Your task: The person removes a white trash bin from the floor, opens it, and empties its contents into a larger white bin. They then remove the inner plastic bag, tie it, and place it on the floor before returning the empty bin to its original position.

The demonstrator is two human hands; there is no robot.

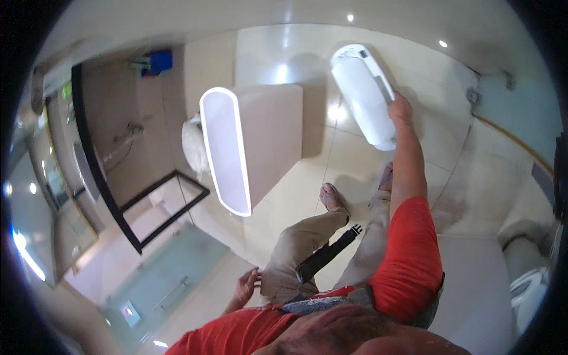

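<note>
My right hand (400, 110), with the arm stretched forward, is closed on the edge of a long white plastic piece (362, 94). That piece has rounded ends, a raised strip along its right side and a small dark patch near its far end; its exact kind does not show. It is held tilted over the pale floor tiles. Beside my left thigh hangs my left hand (245, 287), its fingers loosely bent and apart, with nothing visible in them. A black strap with a buckle (326, 255) dangles in front of my legs.
A large pinkish box-like unit (269, 127) with a lilac, white-rimmed face stands ahead to the left, a white bundle (194, 148) behind it. Farther left are a black frame (100, 160) and a frosted glass panel (168, 278). A white toilet-like fixture (529, 290) is at lower right.
</note>
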